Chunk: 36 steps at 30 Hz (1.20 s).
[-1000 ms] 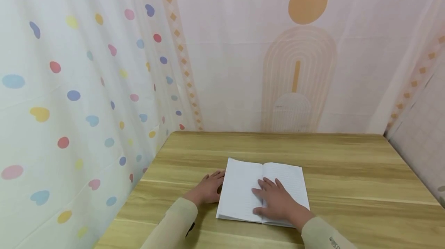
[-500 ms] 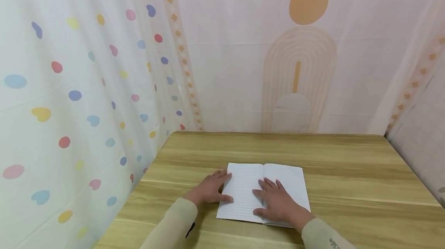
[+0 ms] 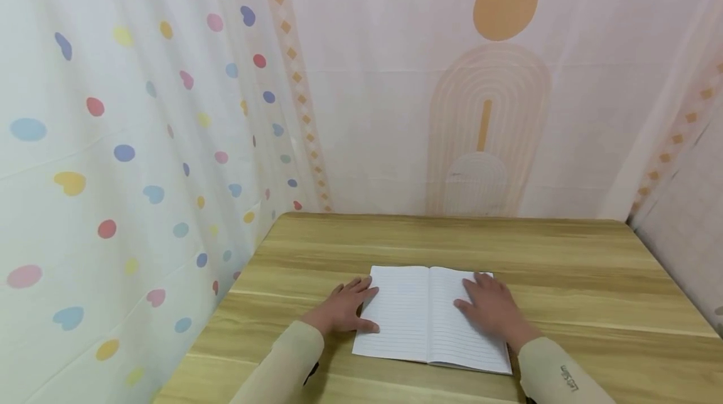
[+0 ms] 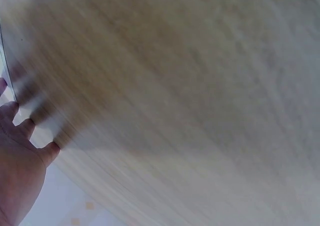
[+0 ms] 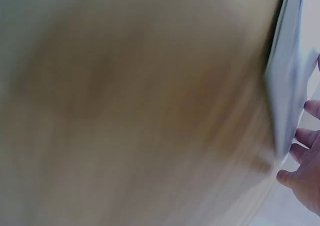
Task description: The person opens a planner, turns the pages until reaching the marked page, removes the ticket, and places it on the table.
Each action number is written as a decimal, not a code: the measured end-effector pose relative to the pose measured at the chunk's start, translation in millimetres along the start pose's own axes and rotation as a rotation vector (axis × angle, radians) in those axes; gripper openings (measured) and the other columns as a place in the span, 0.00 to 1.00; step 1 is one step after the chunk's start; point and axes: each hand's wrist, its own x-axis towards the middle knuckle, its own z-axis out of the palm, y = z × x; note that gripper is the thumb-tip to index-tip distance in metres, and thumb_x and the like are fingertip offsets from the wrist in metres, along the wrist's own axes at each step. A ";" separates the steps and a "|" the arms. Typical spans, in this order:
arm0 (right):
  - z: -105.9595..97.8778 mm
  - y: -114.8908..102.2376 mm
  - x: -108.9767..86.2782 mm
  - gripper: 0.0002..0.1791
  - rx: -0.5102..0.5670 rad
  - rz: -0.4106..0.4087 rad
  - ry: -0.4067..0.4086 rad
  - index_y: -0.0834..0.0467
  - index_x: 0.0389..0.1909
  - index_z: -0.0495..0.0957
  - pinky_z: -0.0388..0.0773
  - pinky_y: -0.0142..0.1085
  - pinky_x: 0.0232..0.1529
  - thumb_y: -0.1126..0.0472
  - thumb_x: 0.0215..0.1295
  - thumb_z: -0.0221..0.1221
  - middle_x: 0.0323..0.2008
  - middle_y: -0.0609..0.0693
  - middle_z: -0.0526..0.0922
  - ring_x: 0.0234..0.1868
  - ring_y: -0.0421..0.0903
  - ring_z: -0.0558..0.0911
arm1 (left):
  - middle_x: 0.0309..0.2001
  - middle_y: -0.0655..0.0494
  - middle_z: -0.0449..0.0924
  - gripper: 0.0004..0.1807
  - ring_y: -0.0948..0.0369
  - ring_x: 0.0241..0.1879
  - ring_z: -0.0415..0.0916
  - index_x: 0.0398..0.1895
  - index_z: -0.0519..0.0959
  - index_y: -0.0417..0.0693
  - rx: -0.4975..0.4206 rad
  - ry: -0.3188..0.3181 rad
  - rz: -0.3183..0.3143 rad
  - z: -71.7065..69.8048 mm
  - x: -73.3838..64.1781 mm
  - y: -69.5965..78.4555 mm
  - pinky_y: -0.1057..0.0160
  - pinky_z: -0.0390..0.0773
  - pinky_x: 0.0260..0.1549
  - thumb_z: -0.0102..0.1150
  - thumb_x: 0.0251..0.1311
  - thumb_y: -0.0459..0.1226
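An open lined notebook (image 3: 429, 319) lies flat on a wooden table (image 3: 565, 266). The left hand (image 3: 344, 310) rests on its left edge with fingers spread; the right hand (image 3: 491, 310) lies flat on the right page, fingers straight, hiding part of it. Both wrist views are blurred, each hand cut off at the frame edge.

I'm looking for writing and find almost none: the right sleeve (image 3: 559, 379) carries a small dark printed word near the cuff, too small for me to read. The notebook (image 3: 420, 319) pages show only blank ruled lines, and both wrist views are blurred.
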 end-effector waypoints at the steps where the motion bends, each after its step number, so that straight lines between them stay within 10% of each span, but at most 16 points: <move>1: -2.8 5.5 -0.3 0.33 0.000 0.027 -0.014 0.67 0.66 0.70 0.53 0.68 0.65 0.46 0.72 0.55 0.67 0.73 0.63 0.69 0.71 0.60 | 0.78 0.49 0.51 0.50 0.48 0.77 0.44 0.76 0.62 0.50 0.002 -0.001 -0.001 -0.1 0.1 0.2 0.39 0.48 0.70 0.65 0.54 0.63; 14: -12.0 35.0 -2.0 0.45 -0.019 0.110 -0.027 0.72 0.70 0.61 0.53 0.71 0.62 0.38 0.70 0.54 0.68 0.78 0.57 0.67 0.76 0.57 | 0.77 0.48 0.52 0.50 0.48 0.77 0.45 0.76 0.62 0.49 0.006 -0.004 -0.004 -4.0 0.0 4.7 0.39 0.48 0.70 0.66 0.55 0.61; 28: -11.9 28.4 -1.3 0.28 0.037 0.053 0.072 0.63 0.62 0.76 0.56 0.70 0.61 0.49 0.68 0.61 0.65 0.75 0.65 0.67 0.73 0.62 | 0.78 0.48 0.51 0.50 0.48 0.77 0.44 0.76 0.61 0.49 0.008 -0.015 0.003 1.7 2.7 -1.1 0.39 0.48 0.70 0.65 0.55 0.63; 36: -33.3 6.3 7.5 0.30 0.384 0.194 0.131 0.68 0.64 0.73 0.72 0.58 0.56 0.54 0.68 0.62 0.58 0.69 0.77 0.57 0.65 0.77 | 0.78 0.48 0.51 0.50 0.48 0.77 0.44 0.76 0.61 0.49 0.009 -0.007 0.002 1.5 2.1 -1.2 0.39 0.48 0.70 0.65 0.55 0.62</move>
